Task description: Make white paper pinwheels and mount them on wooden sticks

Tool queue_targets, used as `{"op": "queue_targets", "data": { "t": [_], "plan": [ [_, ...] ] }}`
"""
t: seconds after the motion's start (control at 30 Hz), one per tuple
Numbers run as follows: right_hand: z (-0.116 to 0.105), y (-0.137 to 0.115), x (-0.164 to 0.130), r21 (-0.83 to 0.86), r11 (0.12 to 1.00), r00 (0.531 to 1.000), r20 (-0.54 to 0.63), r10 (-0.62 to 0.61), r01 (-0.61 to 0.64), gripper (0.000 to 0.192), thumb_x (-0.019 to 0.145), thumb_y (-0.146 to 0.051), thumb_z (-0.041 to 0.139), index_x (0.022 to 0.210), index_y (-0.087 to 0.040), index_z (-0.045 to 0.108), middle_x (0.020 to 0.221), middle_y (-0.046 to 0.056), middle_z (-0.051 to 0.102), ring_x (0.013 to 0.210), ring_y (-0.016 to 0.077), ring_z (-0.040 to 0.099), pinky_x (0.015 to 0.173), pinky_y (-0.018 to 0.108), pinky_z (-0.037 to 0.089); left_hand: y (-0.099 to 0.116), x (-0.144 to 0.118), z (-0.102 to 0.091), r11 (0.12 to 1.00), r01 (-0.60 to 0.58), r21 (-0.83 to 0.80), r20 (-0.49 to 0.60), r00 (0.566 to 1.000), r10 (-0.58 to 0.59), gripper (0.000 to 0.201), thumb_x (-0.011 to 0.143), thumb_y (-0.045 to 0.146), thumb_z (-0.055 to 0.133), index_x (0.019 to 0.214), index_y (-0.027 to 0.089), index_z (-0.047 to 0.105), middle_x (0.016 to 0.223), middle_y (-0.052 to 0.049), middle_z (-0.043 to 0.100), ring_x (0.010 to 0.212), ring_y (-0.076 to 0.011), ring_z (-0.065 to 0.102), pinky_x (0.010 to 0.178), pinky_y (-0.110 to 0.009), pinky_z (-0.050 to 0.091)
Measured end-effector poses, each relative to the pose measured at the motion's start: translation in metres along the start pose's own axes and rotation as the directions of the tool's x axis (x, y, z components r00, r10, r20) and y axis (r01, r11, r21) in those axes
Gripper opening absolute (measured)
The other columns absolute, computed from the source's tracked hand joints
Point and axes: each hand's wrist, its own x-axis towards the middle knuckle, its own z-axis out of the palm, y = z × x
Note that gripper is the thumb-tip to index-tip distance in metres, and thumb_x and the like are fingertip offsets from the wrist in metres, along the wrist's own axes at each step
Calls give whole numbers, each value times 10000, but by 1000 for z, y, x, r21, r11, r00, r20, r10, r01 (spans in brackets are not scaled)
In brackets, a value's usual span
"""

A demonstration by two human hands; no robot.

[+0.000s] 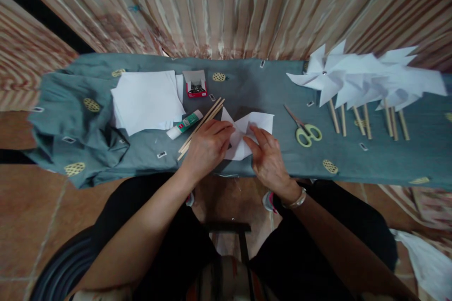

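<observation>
Left hand (208,143) and right hand (266,155) both pinch the cut paper square (252,127) flat on the tabletop (247,84), steadying its folded corners; sticks (201,127) and glue (185,124) lie beside

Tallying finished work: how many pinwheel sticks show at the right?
7 sticks, side by side on the grey cloth under the overlapping white pinwheels; the paper may hide more.

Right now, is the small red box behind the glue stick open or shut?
Open. The red box has its lid flipped back toward the curtain, and dark small items show inside; what they are is too small to tell.
</observation>
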Motion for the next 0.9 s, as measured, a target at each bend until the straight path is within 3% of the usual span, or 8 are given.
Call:
{"op": "queue_targets", "data": {
  "t": [0.37, 0.63, 0.9],
  "plan": [
    [-5, -8, 4, 42, 999, 999, 32, 25, -27, 468, 863, -43, 381, 1277, -135, 579, 1492, 172, 450, 1325, 339, 400, 1021, 546, 405, -13, 10, 7, 994, 56, -97, -103, 992, -66, 244, 915, 134, 486, 1036, 157, 696, 1111, -89, 706, 1022, -205, 654, 934, -381, 526],
    [-5, -14, 5, 17, 998, 997, 31, 66, -67, 452, 882, -44, 389, 1269, -151, 597, 1462, 156, 498, 1332, 315, 409, 1031, 522, 411, -6, 29, 5, 982, 64, -179, -158, 983, -93, 251, 921, 167, 493, 1045, 149, 710, 1131, -96, 711, 1071, -211, 646, 989, -390, 503],
    [-1, -15, 1, 80, 994, 997, 11, 70, -71, 547, 808, 4, 402, 1312, -147, 551, 1487, 164, 472, 1374, 308, 374, 1059, 548, 392, -15, 33, -4, 964, 156, -214, -270, 939, -212, 207, 919, 181, 528, 1005, 154, 714, 1104, -90, 720, 1044, -196, 659, 966, -364, 515]
  ]
}}
